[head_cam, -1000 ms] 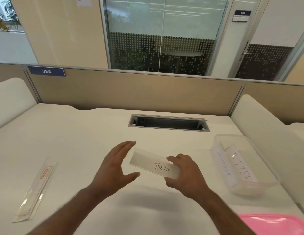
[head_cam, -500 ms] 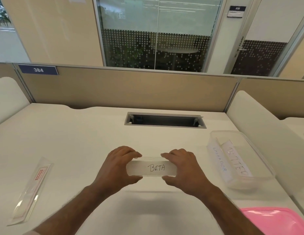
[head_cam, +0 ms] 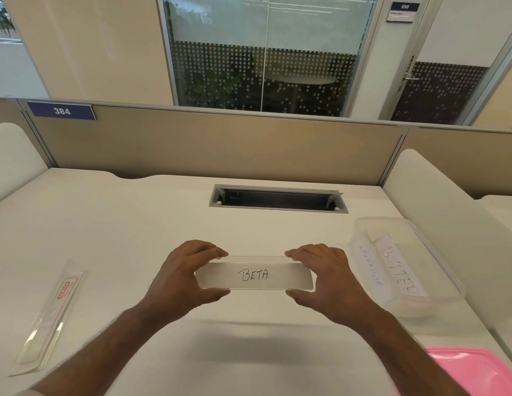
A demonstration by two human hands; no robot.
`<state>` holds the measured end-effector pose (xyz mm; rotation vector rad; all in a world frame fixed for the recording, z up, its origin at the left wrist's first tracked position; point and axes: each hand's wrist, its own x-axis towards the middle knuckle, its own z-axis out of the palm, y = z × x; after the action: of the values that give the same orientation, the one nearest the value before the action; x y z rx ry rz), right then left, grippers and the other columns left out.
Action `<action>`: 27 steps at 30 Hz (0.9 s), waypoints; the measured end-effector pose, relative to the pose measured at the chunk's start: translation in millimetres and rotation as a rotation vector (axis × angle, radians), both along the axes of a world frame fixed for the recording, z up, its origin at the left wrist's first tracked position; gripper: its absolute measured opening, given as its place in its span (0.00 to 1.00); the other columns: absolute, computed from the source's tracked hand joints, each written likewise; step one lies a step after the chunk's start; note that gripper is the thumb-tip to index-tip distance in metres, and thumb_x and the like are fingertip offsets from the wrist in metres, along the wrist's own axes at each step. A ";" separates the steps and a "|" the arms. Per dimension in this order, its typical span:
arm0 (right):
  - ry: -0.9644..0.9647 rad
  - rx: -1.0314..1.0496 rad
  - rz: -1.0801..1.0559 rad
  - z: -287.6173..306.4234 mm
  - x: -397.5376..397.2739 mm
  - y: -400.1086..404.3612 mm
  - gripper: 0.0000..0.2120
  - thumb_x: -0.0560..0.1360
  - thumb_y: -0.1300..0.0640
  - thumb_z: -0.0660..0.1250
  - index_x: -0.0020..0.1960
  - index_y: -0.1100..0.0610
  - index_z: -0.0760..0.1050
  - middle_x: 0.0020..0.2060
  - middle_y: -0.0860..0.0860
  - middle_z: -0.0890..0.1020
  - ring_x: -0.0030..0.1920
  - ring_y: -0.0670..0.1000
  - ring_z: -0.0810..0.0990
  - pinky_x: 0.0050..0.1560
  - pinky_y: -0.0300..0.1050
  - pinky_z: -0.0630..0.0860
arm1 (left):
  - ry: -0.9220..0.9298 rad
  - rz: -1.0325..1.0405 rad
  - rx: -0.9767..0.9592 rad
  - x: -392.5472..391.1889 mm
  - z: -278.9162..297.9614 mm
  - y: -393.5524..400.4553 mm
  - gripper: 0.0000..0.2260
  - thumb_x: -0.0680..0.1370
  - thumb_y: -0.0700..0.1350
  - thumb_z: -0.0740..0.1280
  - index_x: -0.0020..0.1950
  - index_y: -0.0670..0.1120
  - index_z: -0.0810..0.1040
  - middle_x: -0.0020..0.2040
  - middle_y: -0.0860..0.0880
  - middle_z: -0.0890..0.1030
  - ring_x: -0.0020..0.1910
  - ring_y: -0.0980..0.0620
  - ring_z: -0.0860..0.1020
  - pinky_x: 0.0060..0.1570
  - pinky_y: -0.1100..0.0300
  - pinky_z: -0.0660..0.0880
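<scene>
The left hand (head_cam: 183, 278) and right hand (head_cam: 326, 278) each pinch one end of the clear plate (head_cam: 253, 275), fingers curled over its top edge and thumb under its bottom edge. The plate spans the gap between the two hands. Its shadow on the tabletop (head_cam: 106, 224) suggests that it is held above the surface.

Hazards:
- The grip bears on narrow, smooth edges only. If either thumb relaxes, that end is likely to drop and the plate to swing or fall.
- Uneven inward pressure from the two hands could bow the plate or let the paper insert slide out.
- The open container (head_cam: 412, 304) stands just outboard of the right hand. A low sideways move could catch its rim.

Legible writing:
- Plate: "BETA", handwritten in black.
- Container cards: "BITTER" card (head_cam: 400, 267), with its last letter partly hidden; the fainter card (head_cam: 369, 265) appears to read "LABRADOR".
- Plastic sleeve (head_cam: 49, 318), well outboard of the left hand: red label, not readable.
- Partition sign (head_cam: 61, 111), beyond the left hand: "384".
- Door sign (head_cam: 404, 7), far beyond the right hand: "030".
</scene>
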<state>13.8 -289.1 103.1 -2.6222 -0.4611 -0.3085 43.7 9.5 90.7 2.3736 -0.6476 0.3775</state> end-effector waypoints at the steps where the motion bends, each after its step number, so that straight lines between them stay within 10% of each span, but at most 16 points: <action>1: -0.002 0.004 0.001 -0.3 -0.1 -0.8 0.30 0.64 0.38 0.68 0.64 0.45 0.73 0.57 0.39 0.77 0.58 0.42 0.70 0.60 0.45 0.63 | 0.001 -0.001 0.001 -0.2 0.2 0.0 0.26 0.62 0.53 0.81 0.59 0.54 0.81 0.54 0.61 0.77 0.54 0.62 0.72 0.54 0.69 0.67; 14: 0.058 0.006 0.002 12.3 -2.8 -2.5 0.30 0.64 0.43 0.74 0.64 0.46 0.73 0.57 0.41 0.76 0.58 0.45 0.73 0.60 0.44 0.64 | -0.031 -0.056 -0.002 6.7 3.2 -2.8 0.26 0.63 0.57 0.78 0.60 0.53 0.81 0.54 0.60 0.78 0.57 0.63 0.72 0.56 0.65 0.69; 21: 0.504 0.175 0.016 34.7 10.8 0.6 0.33 0.60 0.39 0.78 0.63 0.40 0.74 0.57 0.37 0.77 0.55 0.44 0.77 0.47 0.33 0.77 | -0.073 -0.117 0.024 14.4 9.2 -0.4 0.27 0.64 0.58 0.78 0.61 0.52 0.80 0.56 0.59 0.79 0.57 0.60 0.72 0.56 0.59 0.72; 24: 0.711 0.404 0.024 41.6 18.7 -0.6 0.21 0.70 0.36 0.68 0.58 0.45 0.80 0.52 0.42 0.84 0.52 0.46 0.81 0.48 0.39 0.79 | -0.075 -0.139 0.017 17.9 10.6 0.2 0.27 0.65 0.58 0.78 0.62 0.54 0.79 0.57 0.60 0.79 0.59 0.62 0.72 0.57 0.59 0.72; 27: 0.927 0.535 -0.001 39.2 22.0 -4.4 0.29 0.74 0.31 0.56 0.62 0.49 0.78 0.53 0.54 0.84 0.47 0.54 0.84 0.42 0.43 0.79 | -0.077 -0.159 0.011 21.5 11.9 -0.7 0.27 0.66 0.57 0.79 0.63 0.56 0.78 0.58 0.63 0.77 0.60 0.64 0.70 0.57 0.61 0.72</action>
<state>35.8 -293.5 142.3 -1.9490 -0.0336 0.6773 65.1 8.7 102.6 2.3080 -0.8693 0.3976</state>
